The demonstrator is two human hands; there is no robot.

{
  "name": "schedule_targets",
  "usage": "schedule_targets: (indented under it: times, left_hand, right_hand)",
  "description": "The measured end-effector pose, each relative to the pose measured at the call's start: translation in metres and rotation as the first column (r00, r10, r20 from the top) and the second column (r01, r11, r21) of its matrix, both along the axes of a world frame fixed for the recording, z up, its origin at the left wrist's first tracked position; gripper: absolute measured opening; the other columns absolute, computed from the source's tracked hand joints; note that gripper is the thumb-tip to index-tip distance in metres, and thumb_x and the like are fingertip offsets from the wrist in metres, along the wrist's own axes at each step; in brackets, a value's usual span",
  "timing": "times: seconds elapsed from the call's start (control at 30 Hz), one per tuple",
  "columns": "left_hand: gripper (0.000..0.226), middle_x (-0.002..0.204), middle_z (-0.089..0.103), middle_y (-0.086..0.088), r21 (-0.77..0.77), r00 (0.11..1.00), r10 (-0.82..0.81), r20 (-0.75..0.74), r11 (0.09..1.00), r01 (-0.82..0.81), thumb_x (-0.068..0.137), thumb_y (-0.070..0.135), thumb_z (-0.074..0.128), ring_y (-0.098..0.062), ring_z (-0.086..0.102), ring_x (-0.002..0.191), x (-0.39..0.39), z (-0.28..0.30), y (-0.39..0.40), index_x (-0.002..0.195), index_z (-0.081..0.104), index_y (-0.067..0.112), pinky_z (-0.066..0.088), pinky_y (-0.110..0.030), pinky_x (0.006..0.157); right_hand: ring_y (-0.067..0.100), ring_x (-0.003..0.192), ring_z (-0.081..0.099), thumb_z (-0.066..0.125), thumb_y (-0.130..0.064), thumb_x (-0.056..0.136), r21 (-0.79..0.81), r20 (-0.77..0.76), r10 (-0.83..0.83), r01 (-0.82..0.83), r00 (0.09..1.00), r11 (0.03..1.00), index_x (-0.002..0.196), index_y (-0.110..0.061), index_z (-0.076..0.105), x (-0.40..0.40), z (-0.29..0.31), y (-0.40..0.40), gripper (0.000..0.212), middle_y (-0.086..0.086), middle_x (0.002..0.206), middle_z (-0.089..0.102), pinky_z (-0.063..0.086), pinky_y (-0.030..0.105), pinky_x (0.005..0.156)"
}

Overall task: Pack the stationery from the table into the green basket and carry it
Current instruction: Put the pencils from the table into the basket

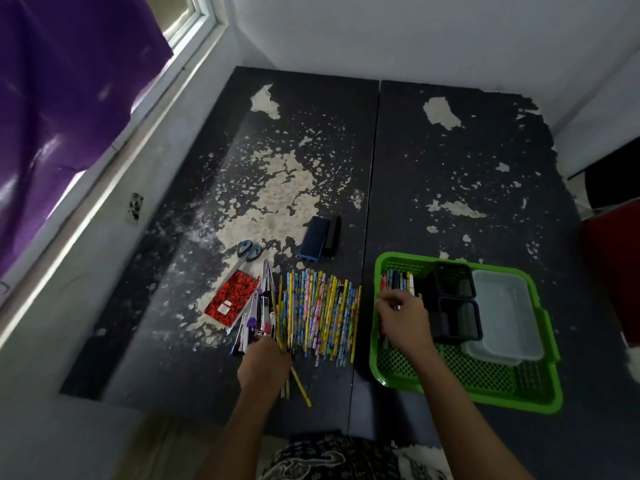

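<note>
A green basket [398, 372] stands on the right half of the black table. It holds a black mesh organiser [453, 303], a clear plastic box [509, 317] and a few pencils [398, 282] along its left side. My right hand [403, 320] is inside the basket over those pencils, fingers curled round them. A wide row of patterned pencils [325, 313] lies left of the basket. My left hand [265, 362] grips a small bunch of pencils at the row's near left end. A red notebook [232, 297], pens [258, 313], scissors [249, 251] and a dark blue eraser block [313, 237] lie nearby.
The table [450, 168] has peeling black paint and a seam down its middle. A window with a purple curtain [62, 98] runs along the left wall. A red and black object [613, 244] sits past the table's right edge. White walls close off the far side.
</note>
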State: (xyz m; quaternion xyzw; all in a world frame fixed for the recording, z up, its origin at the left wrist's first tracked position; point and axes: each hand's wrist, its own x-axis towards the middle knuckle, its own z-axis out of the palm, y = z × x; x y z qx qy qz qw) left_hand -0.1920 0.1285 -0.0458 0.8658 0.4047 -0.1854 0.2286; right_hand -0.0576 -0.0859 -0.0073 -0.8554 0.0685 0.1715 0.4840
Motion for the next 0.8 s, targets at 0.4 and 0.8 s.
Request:
schedule_targets:
  times: [0.4,0.8]
  left_hand:
    - [0.034,0.062,0.062,0.007,-0.002,0.985,0.038,0.171,0.999,-0.038,0.088,0.045,0.064,-0.01,0.059,0.057,0.003,0.017,-0.003,0.068,0.061,0.018,0.046,-0.025,0.061]
    - [0.01,0.074,0.07,0.011,-0.305,0.812,0.004,0.584,0.927,0.216,0.089,0.034,0.069,-0.001,0.066,0.069,0.077,0.086,-0.049,0.082,0.07,0.027,0.054,-0.026,0.061]
  right_hand:
    - [0.019,0.07,0.064,0.063,-0.02,0.096,0.027,0.054,-0.032,0.031,0.998,0.999,0.107,-0.019,0.07,-0.024,0.015,0.0,0.013,0.0,0.085,0.07,0.054,0.034,0.066]
    - [0.002,0.051,0.043,0.06,-0.018,0.097,0.079,0.162,0.392,-0.408,0.906,0.91,0.094,-0.025,0.077,-0.026,0.046,0.02,0.019,-0.01,0.058,0.059,0.038,0.024,0.052]
